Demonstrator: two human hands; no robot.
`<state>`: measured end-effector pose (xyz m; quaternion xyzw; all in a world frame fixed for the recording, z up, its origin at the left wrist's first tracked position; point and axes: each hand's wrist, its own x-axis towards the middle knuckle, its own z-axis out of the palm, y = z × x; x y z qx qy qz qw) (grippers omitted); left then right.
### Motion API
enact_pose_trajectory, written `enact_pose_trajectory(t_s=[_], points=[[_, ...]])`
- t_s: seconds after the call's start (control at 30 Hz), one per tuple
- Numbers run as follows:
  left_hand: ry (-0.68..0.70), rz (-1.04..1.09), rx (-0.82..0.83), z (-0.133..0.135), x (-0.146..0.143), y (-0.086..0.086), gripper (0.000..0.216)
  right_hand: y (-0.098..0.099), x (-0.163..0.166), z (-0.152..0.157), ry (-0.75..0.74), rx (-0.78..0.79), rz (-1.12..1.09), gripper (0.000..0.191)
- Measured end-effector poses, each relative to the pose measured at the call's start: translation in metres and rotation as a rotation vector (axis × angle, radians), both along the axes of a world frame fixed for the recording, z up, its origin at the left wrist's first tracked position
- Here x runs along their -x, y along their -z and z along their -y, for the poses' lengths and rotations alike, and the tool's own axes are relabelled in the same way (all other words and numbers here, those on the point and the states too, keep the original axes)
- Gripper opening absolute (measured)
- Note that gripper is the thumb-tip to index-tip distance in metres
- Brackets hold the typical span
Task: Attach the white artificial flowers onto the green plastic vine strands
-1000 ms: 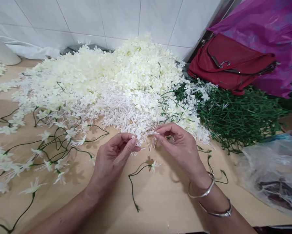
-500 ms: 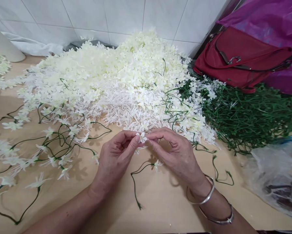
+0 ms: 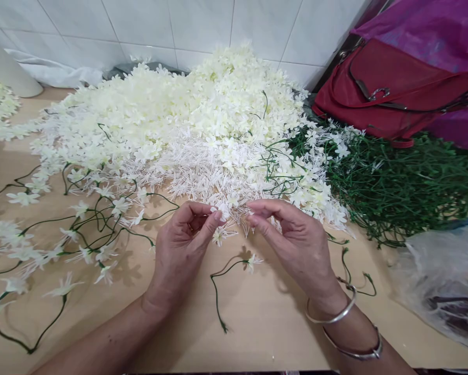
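My left hand (image 3: pixel 185 250) pinches a small white artificial flower (image 3: pixel 220 213) between thumb and fingertips. To its right, my right hand (image 3: pixel 292 245) is closed with thumb against forefinger; whatever it pinches is too small to make out. A gap separates the two hands. Just beyond the fingers lies a low heap of thin white stamen pieces (image 3: pixel 202 172), backed by a large pile of white and cream petals (image 3: pixel 202 109). Between my wrists, a green stem with a flower on its tip (image 3: pixel 217 291) rests on the table.
Flowered green stems (image 3: pixel 97 224) lie spread at the left. A mound of bare green stems (image 3: pixel 398 187) sits at the right under a red handbag (image 3: pixel 398 94). A clear plastic bag (image 3: pixel 445 276) is at the right edge, and a tiled wall (image 3: pixel 202 26) stands behind.
My right hand has moved apart from the left, to the right. My left hand keeps its pinch on the flower and has shifted slightly left.
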<state>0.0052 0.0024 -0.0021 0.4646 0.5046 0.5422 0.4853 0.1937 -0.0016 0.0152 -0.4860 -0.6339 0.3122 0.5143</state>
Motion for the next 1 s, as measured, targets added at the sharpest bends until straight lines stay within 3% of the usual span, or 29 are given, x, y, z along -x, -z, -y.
enact_pose_trajectory(t_s=[0.2,0.53,0.73,0.9,1.0], points=[[0.037,-0.093,-0.038,0.004,-0.002,0.001,0.013,0.001,0.011,0.004,-0.104,-0.156,0.120,0.017],[0.128,-0.066,-0.003,0.007,-0.005,0.002,0.009,0.003,0.017,0.007,0.068,-0.205,0.300,0.018],[0.134,-0.105,-0.090,0.008,-0.007,0.003,0.005,0.006,0.023,0.007,0.096,-0.352,0.387,0.019],[0.107,-0.131,-0.043,0.007,-0.006,0.000,0.010,0.003,0.023,0.009,0.105,-0.292,0.361,0.025],[0.128,-0.164,-0.089,0.008,-0.005,0.000,0.009,0.002,0.021,0.009,0.121,-0.314,0.370,0.019]])
